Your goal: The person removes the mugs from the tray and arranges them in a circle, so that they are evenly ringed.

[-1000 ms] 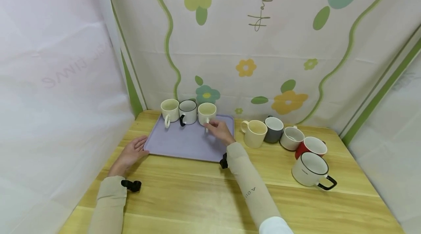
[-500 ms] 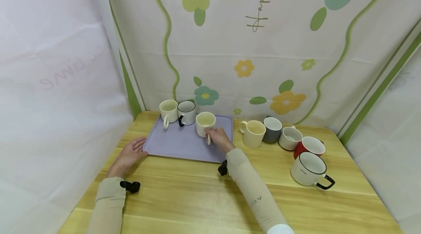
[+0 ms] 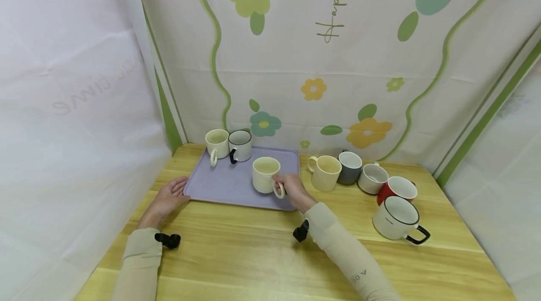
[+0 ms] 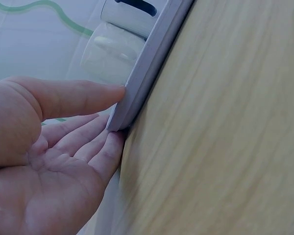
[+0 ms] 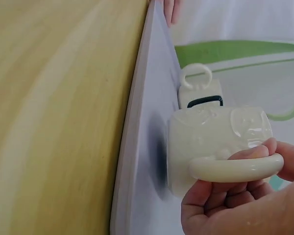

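Note:
My right hand (image 3: pixel 294 189) grips the handle of a cream mug (image 3: pixel 265 175) over the right part of the lilac tray (image 3: pixel 224 187). In the right wrist view, fingers and thumb close around the handle of this upright mug (image 5: pixel 215 132), and a shadow shows on the tray beneath it; I cannot tell whether its base touches. My left hand (image 3: pixel 166 201) lies at the tray's front left corner. In the left wrist view, its straight thumb and extended fingers (image 4: pixel 83 137) touch the tray's rim (image 4: pixel 142 73). Another cream mug (image 3: pixel 217 143) and a white black-rimmed mug (image 3: pixel 240 146) stand at the tray's back left.
Right of the tray stand a pale yellow mug (image 3: pixel 326 173), a dark grey mug (image 3: pixel 350 168), a whitish mug (image 3: pixel 373 179), a red mug (image 3: pixel 396 190) and a large white mug (image 3: pixel 396 218) with a black handle. A patterned curtain (image 3: pixel 270 57) hangs behind the wooden table (image 3: pixel 236 254).
My right hand has brought the cream mug from the back row, beside the white black-rimmed mug, toward the tray's front right. My left hand has stayed at the corner.

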A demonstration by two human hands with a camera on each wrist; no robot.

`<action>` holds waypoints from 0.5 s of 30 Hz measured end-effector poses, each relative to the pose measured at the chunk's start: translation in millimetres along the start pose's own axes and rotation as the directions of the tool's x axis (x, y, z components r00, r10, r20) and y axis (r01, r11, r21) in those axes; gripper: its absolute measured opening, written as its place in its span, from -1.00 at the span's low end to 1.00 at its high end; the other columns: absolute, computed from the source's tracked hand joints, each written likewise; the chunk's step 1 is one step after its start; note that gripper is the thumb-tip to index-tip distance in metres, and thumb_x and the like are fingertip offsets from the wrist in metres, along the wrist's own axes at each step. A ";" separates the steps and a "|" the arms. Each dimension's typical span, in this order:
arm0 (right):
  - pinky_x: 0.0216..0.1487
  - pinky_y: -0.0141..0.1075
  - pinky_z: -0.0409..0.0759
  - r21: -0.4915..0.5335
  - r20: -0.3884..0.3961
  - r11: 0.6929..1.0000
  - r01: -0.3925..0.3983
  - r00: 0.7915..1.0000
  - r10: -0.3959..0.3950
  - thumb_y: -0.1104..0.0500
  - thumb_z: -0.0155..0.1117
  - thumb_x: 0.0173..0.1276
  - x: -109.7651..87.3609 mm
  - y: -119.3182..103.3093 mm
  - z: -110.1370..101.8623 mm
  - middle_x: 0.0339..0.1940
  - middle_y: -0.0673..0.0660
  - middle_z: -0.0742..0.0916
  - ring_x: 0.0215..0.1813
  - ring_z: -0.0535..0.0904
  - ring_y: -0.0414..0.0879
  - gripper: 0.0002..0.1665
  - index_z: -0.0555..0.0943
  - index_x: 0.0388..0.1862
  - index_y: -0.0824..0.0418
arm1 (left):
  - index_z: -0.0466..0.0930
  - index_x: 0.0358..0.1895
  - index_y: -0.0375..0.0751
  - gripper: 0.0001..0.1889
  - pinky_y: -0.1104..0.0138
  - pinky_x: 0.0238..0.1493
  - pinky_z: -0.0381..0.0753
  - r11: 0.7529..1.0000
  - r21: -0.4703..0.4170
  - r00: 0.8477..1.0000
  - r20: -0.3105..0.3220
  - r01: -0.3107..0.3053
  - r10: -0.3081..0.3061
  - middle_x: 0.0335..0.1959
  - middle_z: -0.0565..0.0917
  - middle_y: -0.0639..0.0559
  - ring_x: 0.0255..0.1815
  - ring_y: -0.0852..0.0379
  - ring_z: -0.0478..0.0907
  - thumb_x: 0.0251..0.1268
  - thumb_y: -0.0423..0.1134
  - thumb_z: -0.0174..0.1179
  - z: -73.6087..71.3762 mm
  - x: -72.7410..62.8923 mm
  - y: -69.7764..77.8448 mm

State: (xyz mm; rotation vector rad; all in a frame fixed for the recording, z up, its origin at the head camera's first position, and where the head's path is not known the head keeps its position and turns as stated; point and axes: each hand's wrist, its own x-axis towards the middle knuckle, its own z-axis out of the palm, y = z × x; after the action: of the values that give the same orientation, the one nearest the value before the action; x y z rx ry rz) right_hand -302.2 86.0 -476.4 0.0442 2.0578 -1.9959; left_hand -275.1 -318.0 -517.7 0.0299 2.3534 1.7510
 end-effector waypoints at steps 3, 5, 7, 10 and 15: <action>-0.39 -0.41 0.42 -0.014 0.031 1.000 -0.022 0.999 0.023 0.17 0.17 0.59 -14.3 -1.9 -9.8 -0.62 0.00 0.57 -0.54 0.40 -0.19 -0.64 0.57 -0.48 0.26 | -0.20 0.72 -0.39 -0.15 -0.13 0.72 0.12 1.000 0.002 1.000 -0.004 0.002 -0.002 0.73 -0.06 -0.44 0.76 -0.37 -0.08 0.56 -0.48 0.12 -0.2 0.4 -0.3; -0.37 -0.42 0.41 -0.012 0.044 1.000 -0.018 0.999 0.019 0.17 0.17 0.59 -24.2 -2.5 -17.2 -0.62 0.00 0.56 -0.52 0.40 -0.18 -0.62 0.56 -0.50 0.25 | -0.21 0.72 -0.39 -0.15 -0.13 0.72 0.12 1.000 0.002 1.000 -0.006 0.004 -0.004 0.73 -0.06 -0.44 0.76 -0.38 -0.08 0.56 -0.48 0.12 -0.5 0.8 -0.4; -0.39 -0.44 0.41 -0.010 0.055 1.000 -0.005 0.998 0.006 0.20 0.16 0.58 -34.4 -2.8 -25.8 -0.63 -0.02 0.56 -0.52 0.41 -0.20 -0.61 0.55 -0.53 0.23 | -0.21 0.72 -0.39 -0.15 -0.13 0.72 0.12 1.000 0.000 1.000 -0.006 0.002 -0.002 0.73 -0.06 -0.44 0.76 -0.37 -0.08 0.56 -0.49 0.11 -0.4 1.3 -0.6; -0.40 -0.47 0.42 0.012 0.068 1.000 0.022 0.997 -0.022 0.25 0.14 0.58 -51.5 -2.7 -41.0 -0.63 -0.04 0.55 -0.51 0.42 -0.23 -0.60 0.55 -0.56 0.20 | -0.22 0.72 -0.39 -0.15 -0.13 0.72 0.12 1.000 -0.005 1.000 -0.004 0.000 0.000 0.73 -0.06 -0.43 0.76 -0.37 -0.08 0.56 -0.49 0.11 -0.2 2.1 -1.1; -0.36 -0.47 0.43 0.023 0.078 0.999 0.036 0.996 -0.037 0.25 0.06 0.62 -86.8 -2.0 -71.6 -0.59 -0.06 0.53 -0.47 0.42 -0.25 -0.58 0.56 -0.53 0.15 | -0.21 0.72 -0.39 -0.15 -0.13 0.72 0.12 1.000 -0.002 1.000 -0.002 0.004 -0.004 0.73 -0.05 -0.43 0.76 -0.37 -0.08 0.55 -0.49 0.12 0.6 2.4 -1.3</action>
State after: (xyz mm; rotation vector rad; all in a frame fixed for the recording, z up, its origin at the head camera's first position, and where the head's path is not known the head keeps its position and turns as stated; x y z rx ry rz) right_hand -231.5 170.9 -454.9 -0.0669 2.0025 -2.0079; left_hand -277.2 -317.4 -519.4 0.0241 2.3511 1.7528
